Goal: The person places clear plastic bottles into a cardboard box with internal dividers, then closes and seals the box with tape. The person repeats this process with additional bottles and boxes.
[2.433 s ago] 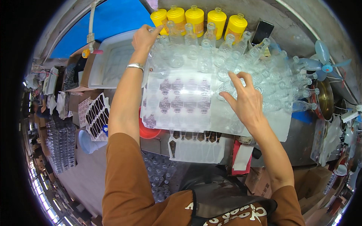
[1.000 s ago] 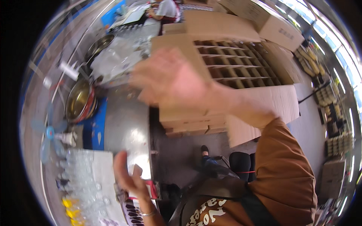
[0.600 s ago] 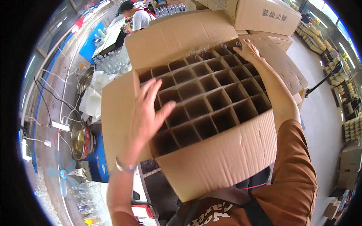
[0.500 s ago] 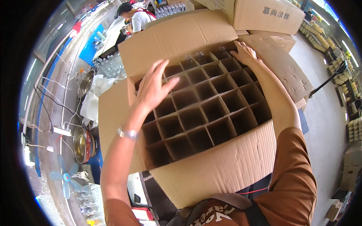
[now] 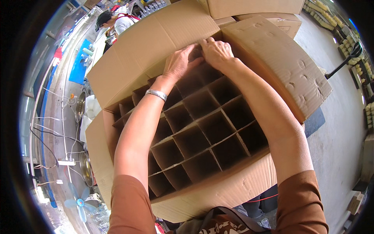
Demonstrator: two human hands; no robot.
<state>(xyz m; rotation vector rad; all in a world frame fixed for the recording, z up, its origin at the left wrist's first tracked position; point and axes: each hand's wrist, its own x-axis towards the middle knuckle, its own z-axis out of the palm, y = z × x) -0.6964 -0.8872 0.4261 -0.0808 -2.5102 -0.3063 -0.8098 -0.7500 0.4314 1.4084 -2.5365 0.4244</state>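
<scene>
A large open cardboard box (image 5: 218, 191) lies before me, with a cardboard divider (image 5: 194, 137) forming a grid of square cells inside. Both hands meet over its far side, near the raised far flap (image 5: 152, 46). My left hand (image 5: 181, 63) is curled, thumb bent toward the fingers. Right beside it, my right hand (image 5: 217, 52) is closed, its fingers bent down toward the far cells. What lies between the fingers is dark and hidden, so I cannot make it out. The cells nearer me look dark inside.
The right flap (image 5: 284, 66) is folded outward. More cartons (image 5: 253, 7) are stacked behind the box. A co-worker (image 5: 120, 23) is at the far left near clear glass bottles (image 5: 154, 7). A blue fan (image 5: 80, 202) and cables stand at left; a black handle (image 5: 344, 62) is at right.
My hands have come together at the far side of the box: the left moved forward and right, the right moved left. The view has shifted, and the box appears closer.
</scene>
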